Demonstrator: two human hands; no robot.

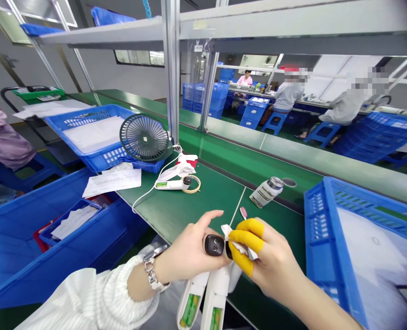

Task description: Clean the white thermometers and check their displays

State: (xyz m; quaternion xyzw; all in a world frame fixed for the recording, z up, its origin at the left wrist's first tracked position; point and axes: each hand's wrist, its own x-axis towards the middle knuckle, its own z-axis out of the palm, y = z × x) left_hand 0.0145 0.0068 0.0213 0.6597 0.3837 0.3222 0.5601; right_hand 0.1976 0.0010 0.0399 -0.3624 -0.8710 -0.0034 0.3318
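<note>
Your left hand point(192, 252) grips two white handheld devices side by side, the left device point(197, 286) and the right device point(217, 291), with your thumb raised. Their long axes run from the black ends, up by your fingers, down toward six and seven o'clock, where green shows in each battery bay. Your right hand point(275, 256), in yellow finger covers point(246, 239), pinches a white wipe point(226, 230) against the right-hand black end, at three o'clock from your left hand and nearer your right fingers; the contact itself is hidden.

Both hands are above the near edge of the green desk point(210, 197). Taking them as the dial's centre, a bottle point(263, 193) is tilted in view at one o'clock, a blue crate point(316, 238) sits at three, and another white device point(170, 184) lies at eleven, beside a tape ring point(198, 187). Beyond, people sit at work across the room
</note>
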